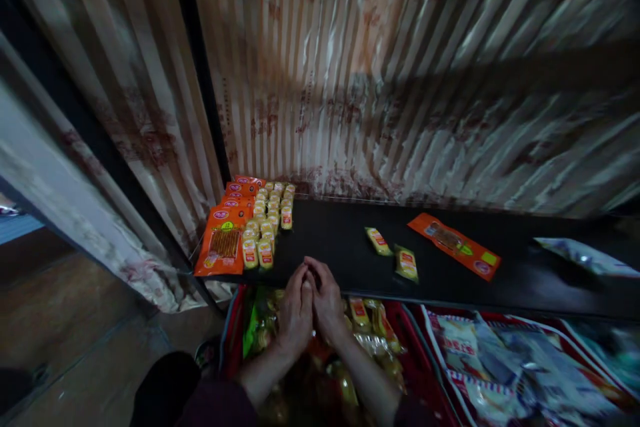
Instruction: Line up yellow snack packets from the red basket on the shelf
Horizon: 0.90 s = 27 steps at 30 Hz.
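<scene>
While the left hand [295, 312] and right hand [329, 301] are pressing together, fingers closed, at the black shelf's [340, 240] near edge, I cannot tell whether they are holding anything; two small yellow snack packets [407, 263] are lying just beyond, to their right; a red plastic basket [406, 337] is sitting beneath them.

glossy plastic packets [260, 227], matt black shelf [340, 240]
</scene>
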Each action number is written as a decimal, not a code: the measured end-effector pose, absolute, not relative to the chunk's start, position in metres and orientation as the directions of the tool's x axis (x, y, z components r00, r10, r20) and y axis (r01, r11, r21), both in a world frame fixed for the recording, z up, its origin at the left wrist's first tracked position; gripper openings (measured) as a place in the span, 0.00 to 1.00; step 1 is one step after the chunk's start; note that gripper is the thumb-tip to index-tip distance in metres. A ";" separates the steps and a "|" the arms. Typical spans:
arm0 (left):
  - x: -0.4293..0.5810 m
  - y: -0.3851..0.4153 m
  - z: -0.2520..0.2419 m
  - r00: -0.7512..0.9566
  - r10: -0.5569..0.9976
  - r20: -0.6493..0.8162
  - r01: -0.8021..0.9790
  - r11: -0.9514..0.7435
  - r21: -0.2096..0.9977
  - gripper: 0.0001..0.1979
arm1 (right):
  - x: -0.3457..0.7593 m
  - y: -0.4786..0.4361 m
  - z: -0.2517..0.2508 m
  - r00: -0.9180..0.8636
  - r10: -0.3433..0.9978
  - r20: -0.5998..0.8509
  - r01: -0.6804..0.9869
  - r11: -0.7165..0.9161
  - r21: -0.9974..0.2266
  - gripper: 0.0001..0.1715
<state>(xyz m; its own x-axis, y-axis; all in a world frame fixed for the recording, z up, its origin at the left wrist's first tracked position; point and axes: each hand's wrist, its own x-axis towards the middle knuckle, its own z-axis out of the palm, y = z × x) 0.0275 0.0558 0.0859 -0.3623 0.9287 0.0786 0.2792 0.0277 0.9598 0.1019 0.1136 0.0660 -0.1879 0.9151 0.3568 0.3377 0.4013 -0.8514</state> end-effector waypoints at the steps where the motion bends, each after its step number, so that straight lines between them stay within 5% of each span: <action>1: 0.031 0.039 0.078 -0.337 0.940 0.056 0.291 0.047 0.956 0.24 | 0.109 0.093 0.056 -0.208 0.913 0.352 0.353 0.405 -0.843 0.19; 5: 0.043 -0.018 0.046 -0.189 0.972 -0.141 0.414 0.209 0.886 0.24 | 0.139 0.024 0.018 -0.293 0.934 0.204 0.518 0.335 -0.787 0.28; 11: 0.057 -0.054 0.023 -0.209 0.871 -0.444 0.526 0.483 0.700 0.23 | 0.171 -0.025 -0.009 -0.288 0.957 0.036 0.727 0.243 -0.643 0.25; 27: 0.055 -0.053 0.000 -0.240 0.814 -0.529 0.571 0.559 0.601 0.18 | 0.202 0.004 -0.004 -0.154 0.984 0.089 0.829 0.178 -0.530 0.25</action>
